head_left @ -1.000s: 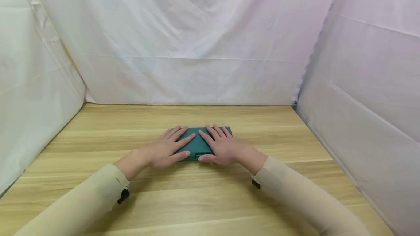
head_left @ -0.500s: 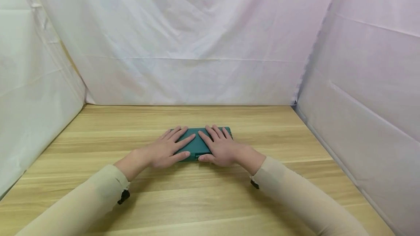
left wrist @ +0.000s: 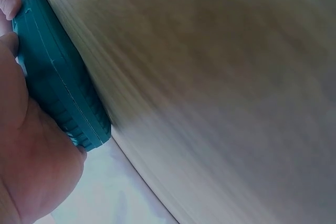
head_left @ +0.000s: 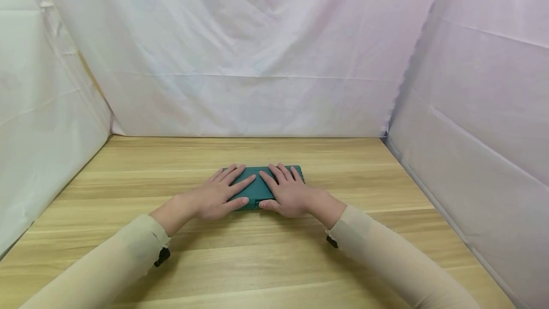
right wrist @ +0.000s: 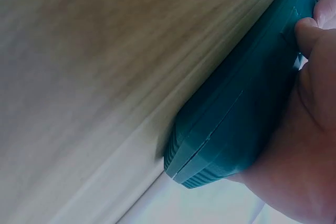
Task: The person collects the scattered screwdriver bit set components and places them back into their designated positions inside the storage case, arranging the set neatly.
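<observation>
A teal plastic case (head_left: 257, 188) lies flat and closed on the wooden table, with a latch at its front edge. My left hand (head_left: 218, 198) rests palm down on its left half, fingers spread and straight. On the right half lies my right hand (head_left: 291, 196), also spread flat, its thumb by the latch. In the left wrist view the ribbed end of the teal case (left wrist: 63, 77) and its seam show beside the palm. The right wrist view shows the other ribbed end of the case (right wrist: 231, 108). Whatever is inside the case is hidden.
The wooden table (head_left: 240, 261) stretches around the case on all sides. White cloth hangs behind it as a back curtain (head_left: 249, 99), with a cloth wall (head_left: 480, 132) on the right and another on the left. Small black devices sit under both sleeve cuffs.
The right thumb has shifted slightly upward at the latch, and the right wrist has moved a little to the left. The left hand and the case stay in place.
</observation>
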The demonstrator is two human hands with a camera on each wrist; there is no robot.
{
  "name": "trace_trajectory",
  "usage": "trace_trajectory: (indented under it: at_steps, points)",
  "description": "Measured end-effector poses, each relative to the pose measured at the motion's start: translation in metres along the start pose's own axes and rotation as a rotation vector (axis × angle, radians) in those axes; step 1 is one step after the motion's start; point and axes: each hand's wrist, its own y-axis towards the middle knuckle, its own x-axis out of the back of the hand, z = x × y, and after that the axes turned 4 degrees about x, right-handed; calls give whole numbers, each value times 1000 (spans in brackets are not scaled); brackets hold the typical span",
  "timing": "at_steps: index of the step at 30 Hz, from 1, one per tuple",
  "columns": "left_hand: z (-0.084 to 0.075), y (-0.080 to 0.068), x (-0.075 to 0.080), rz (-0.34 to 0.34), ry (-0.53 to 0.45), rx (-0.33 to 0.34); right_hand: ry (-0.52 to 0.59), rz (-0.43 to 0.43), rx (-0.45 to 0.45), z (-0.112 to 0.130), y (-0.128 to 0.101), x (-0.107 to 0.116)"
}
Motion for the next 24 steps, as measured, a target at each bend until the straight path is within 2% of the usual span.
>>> trace_trajectory:
  at_steps: [10, 24]
  points:
    - [0, 0, -4, 14, -2, 0, 26, 5, -12, -1, 2, -6]
    - [2, -1, -3, 11, -27, 15, 16, 19, -9, 0, 1, 0]
